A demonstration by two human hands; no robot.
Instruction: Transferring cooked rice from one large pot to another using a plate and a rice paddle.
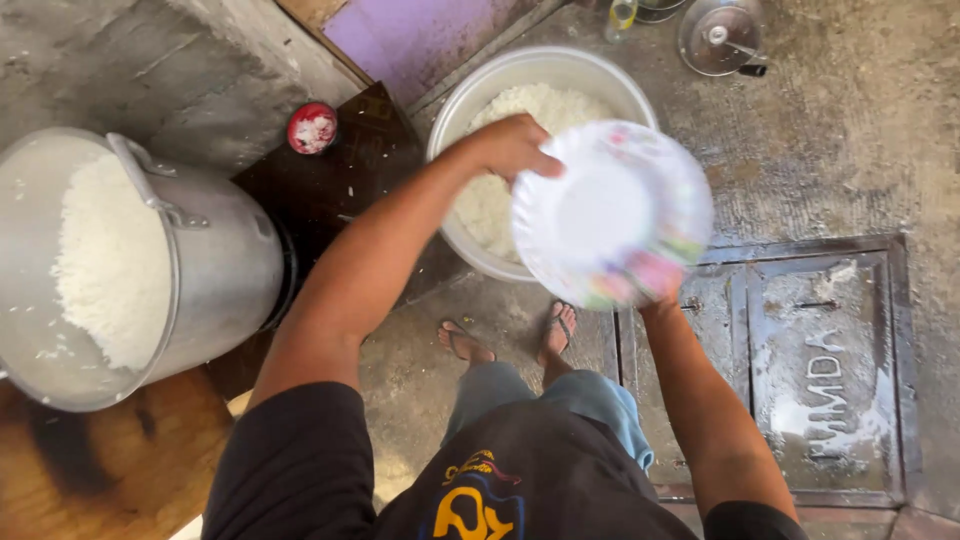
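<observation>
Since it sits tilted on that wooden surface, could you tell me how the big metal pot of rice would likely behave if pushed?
The metal pot lies tipped on its side, so it might roll or rock. The rice fills much of it, so it is probably heavy and slow to shift. Loose rice near the open mouth could spill if jolted.
</observation>
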